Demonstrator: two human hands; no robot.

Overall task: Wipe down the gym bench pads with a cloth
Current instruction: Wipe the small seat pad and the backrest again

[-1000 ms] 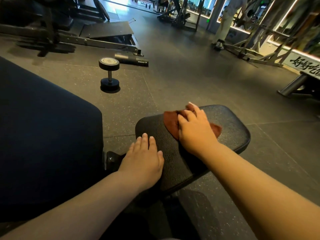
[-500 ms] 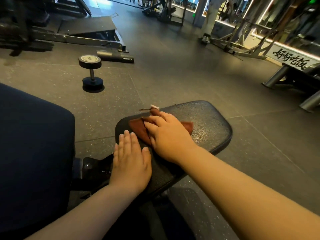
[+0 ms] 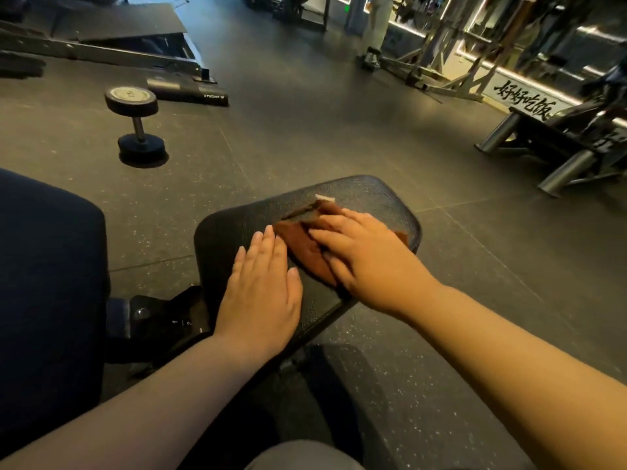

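The small black pebble-textured vinyl seat pad (image 3: 369, 195) of the bench sits in the middle of the view, tilted, its far end rounded; the rust-brown cloth (image 3: 300, 244) lies crumpled on the pad's top, toward its right half, with a small white tag (image 3: 324, 198) at its far corner. The right hand (image 3: 366, 256) lies palm-down on the cloth, fingers straight and spread, pressing it to the pad rather than gripping it; its edges are slightly blurred. The left hand (image 3: 261, 293) rests flat on the bare pad just beside the cloth, fingers straight and together, holding nothing; its fingertips nearly meet the cloth's near edge. A large dark navy padded backrest (image 3: 47, 283) fills the left side; a black metal hinge bracket (image 3: 159, 317) sits between it and the seat pad. A black round-headed dumbbell (image 3: 135, 127) stands on end on the grey speckled rubber floor (image 3: 305, 130), well apart from the bench.
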